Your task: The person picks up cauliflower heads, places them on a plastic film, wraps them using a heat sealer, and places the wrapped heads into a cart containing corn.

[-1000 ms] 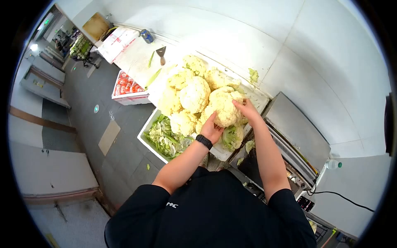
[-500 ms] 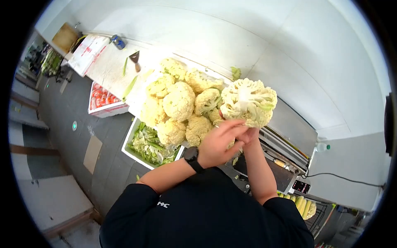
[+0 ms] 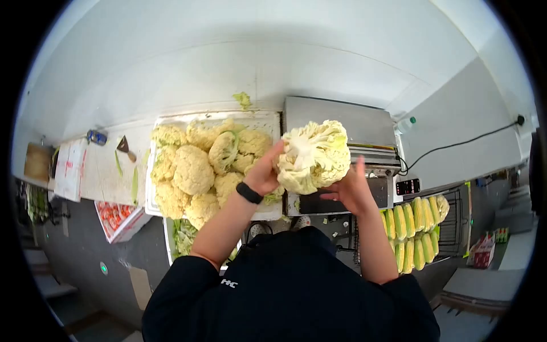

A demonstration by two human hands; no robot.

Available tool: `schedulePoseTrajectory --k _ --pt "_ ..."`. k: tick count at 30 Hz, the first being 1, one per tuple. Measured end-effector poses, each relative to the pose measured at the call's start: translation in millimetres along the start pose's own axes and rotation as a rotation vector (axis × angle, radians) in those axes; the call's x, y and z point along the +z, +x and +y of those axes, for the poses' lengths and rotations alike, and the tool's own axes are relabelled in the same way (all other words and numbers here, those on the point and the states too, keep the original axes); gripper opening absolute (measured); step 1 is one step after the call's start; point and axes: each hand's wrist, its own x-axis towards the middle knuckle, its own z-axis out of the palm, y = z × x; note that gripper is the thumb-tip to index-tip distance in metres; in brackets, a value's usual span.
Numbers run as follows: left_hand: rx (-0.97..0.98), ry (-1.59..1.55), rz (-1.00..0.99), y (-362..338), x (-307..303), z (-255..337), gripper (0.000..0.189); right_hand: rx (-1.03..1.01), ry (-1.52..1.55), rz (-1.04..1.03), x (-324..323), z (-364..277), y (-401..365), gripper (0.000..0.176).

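Observation:
A trimmed cauliflower (image 3: 314,157) is held up in front of me, its pale cut stem side facing up. My left hand (image 3: 265,174) grips it at the left edge, thumb on top and the other fingers hidden beneath. Just right of and below it, my right hand (image 3: 352,189) has its fingers spread; whether a fingertip touches the underside cannot be made out. To the left, several cauliflowers (image 3: 194,169) are heaped in a white tray (image 3: 270,122).
A metal wrapping machine (image 3: 339,122) stands behind the held cauliflower. Wrapped corn (image 3: 419,219) sits on a rack at right, near a phone (image 3: 408,187). At left are a scraper (image 3: 124,147), a can (image 3: 97,137) and a crate (image 3: 117,222); leaf trimmings (image 3: 183,236) fill a lower box.
My view has turned right, bringing the corn into fuller sight. The cauliflower has moved from beside the heap to before the machine. My hands, close together before, are now apart on either side.

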Motion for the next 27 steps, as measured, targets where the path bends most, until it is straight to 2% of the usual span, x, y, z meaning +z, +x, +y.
schedulePoseTrajectory --k 1,3,5,7,8,9,11,13,14,15,16,17,20,22,23,25,27 --pt "0.020 -0.044 0.060 3 8 -15 0.048 -0.094 0.005 0.167 -7 4 -13 0.079" --pt "0.019 -0.049 0.100 16 22 -38 0.044 -0.171 0.049 0.134 -28 22 -14 0.074" --pt "0.124 0.123 0.176 36 29 -56 0.038 -0.252 0.096 0.096 -58 43 -5 0.068" --pt "0.182 0.144 0.204 57 47 -62 0.032 -0.343 -0.073 0.194 -92 42 9 0.063" --pt "0.287 0.287 0.223 65 54 -66 0.032 -0.388 -0.222 0.276 -104 37 6 0.061" --pt "0.394 0.430 0.245 72 61 -70 0.032 -0.391 -0.216 0.265 -114 32 5 0.061" --pt "0.439 0.557 0.276 91 78 -79 0.036 -0.279 0.032 0.077 -134 20 7 0.060" --pt "0.509 0.888 0.275 115 88 -92 0.040 -0.310 0.120 0.069 -154 7 13 0.060" --pt "0.579 0.976 0.222 128 90 -96 0.044 -0.374 0.091 0.072 -168 -3 20 0.067" --pt "0.584 0.992 0.237 138 91 -100 0.044 -0.433 0.067 0.076 -182 -10 28 0.074" --pt "0.491 0.921 0.231 145 104 -101 0.045 -0.502 0.020 0.114 -210 -5 54 0.079" --pt "0.399 0.847 0.229 152 112 -102 0.046 -0.477 0.058 0.084 -214 -22 51 0.081" --pt "0.419 0.957 0.229 186 99 -95 0.053 -0.465 -0.062 0.024 -238 -46 73 0.088" --pt "0.467 0.941 0.133 200 93 -87 0.059 -0.555 -0.152 0.002 -249 -55 98 0.095" --pt "0.476 0.945 0.148 205 90 -83 0.059 -0.553 -0.153 -0.015 -256 -62 111 0.095" --pt "0.394 1.027 0.188 212 83 -75 0.060 -0.674 -0.325 -0.066 -265 -73 134 0.100" --pt "0.387 0.999 0.162 217 77 -76 0.063 -0.610 -0.340 -0.084 -267 -92 142 0.103"
